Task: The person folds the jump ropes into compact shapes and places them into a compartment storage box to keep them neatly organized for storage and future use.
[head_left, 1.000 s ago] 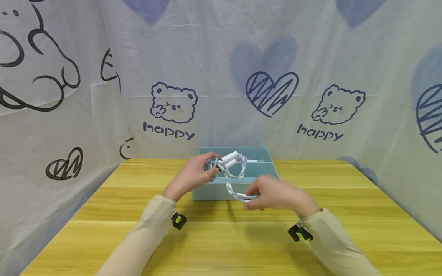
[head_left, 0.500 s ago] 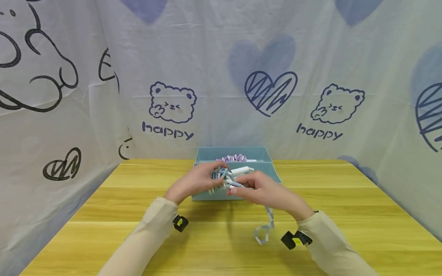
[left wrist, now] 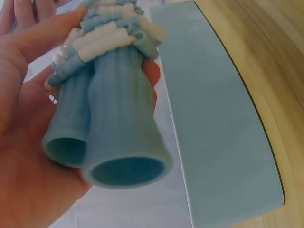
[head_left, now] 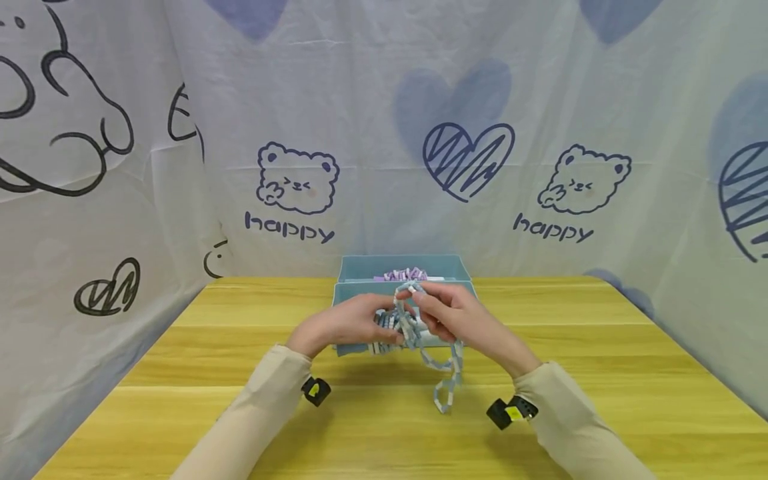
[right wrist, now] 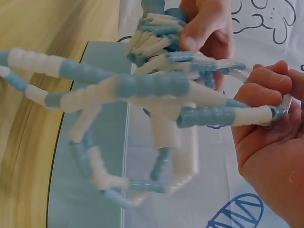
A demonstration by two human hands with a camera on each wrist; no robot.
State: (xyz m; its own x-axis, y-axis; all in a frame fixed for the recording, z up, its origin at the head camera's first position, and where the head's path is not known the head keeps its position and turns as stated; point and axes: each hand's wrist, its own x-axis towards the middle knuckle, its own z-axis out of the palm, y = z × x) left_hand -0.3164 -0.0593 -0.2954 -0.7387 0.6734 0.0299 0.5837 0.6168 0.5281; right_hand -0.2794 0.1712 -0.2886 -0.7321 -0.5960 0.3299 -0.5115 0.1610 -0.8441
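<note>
A blue-and-white beaded jump rope is held between both hands over the front of a light blue box. My left hand grips the coiled bundle; its pale blue flared handle ends stick out of the wraps in the left wrist view. My right hand pinches a strand of the rope at the right of the bundle. In the right wrist view, slack beaded strands cross before the camera, and white tubes show behind them. One loose loop dangles below my right hand.
The light blue box stands at the table's far edge, partly behind my hands. A purple-and-white beaded bundle lies in its rear compartment. The wooden table meets a printed curtain at the back.
My right hand first came in to the bundle from the lower right, then rose a little with a strand. The bundle dropped slightly, and a loose loop now hangs free.
</note>
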